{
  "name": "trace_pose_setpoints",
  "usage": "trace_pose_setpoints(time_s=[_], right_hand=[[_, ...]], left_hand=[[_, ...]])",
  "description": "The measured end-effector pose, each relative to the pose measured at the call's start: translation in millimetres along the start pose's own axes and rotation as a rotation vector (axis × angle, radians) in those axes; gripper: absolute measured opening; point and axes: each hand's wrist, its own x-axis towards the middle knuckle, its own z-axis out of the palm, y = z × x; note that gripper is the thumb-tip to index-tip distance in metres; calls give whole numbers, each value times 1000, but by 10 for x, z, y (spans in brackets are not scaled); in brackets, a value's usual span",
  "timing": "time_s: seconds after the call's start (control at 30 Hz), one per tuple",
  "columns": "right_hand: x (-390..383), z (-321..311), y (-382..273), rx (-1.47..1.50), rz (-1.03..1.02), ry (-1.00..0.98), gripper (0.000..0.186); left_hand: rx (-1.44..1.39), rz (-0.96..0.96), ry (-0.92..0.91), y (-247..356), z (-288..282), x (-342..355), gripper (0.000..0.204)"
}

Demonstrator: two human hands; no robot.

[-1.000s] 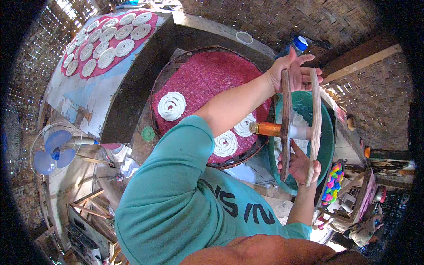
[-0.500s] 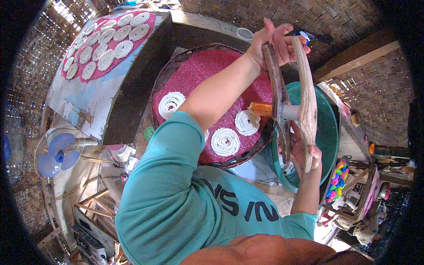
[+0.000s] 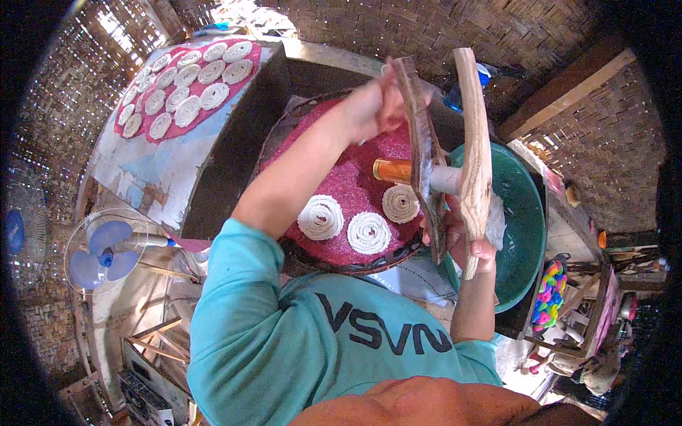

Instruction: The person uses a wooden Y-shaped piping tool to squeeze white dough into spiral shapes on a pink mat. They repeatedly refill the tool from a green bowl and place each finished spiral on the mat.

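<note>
Woven wall (image 3: 398,35) behind; blurred left hand (image 3: 388,108), part-hidden by wooden press (image 3: 445,179), grip unclear; right hand (image 3: 456,240) clamped on it.

The right hand (image 3: 465,241) gripped the near end of a two-bar wooden press (image 3: 476,142), while the left hand (image 3: 391,99), blurred, was beside its far end, its grip unclear. Between the hands, an orange cylinder (image 3: 392,170) jutted leftward from the darker bar over a pink sheet (image 3: 341,177), where three white coils (image 3: 369,233) lay left of the right hand. Just right of that hand stood a green basin (image 3: 526,234); well left of both was a blue-bladed fan (image 3: 106,259).
</note>
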Motion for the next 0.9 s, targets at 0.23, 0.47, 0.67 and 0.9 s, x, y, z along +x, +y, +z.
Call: trace_pose_setpoints(time_s=[0.23, 0.47, 0.67, 0.9], right_hand=[[16, 57, 150, 6, -39, 79, 102], [-9, 44, 231, 5, -16, 60, 101], [-51, 85, 276, 4, -58, 93, 102], [-168, 92, 227, -30, -177, 124, 101]], left_hand=[[791, 22, 395, -521, -144, -680, 67], [814, 93, 398, -759, -281, -755, 63], [909, 106, 278, -754, -196, -916, 58], [1266, 150, 216, -848, 145, -1298, 43]])
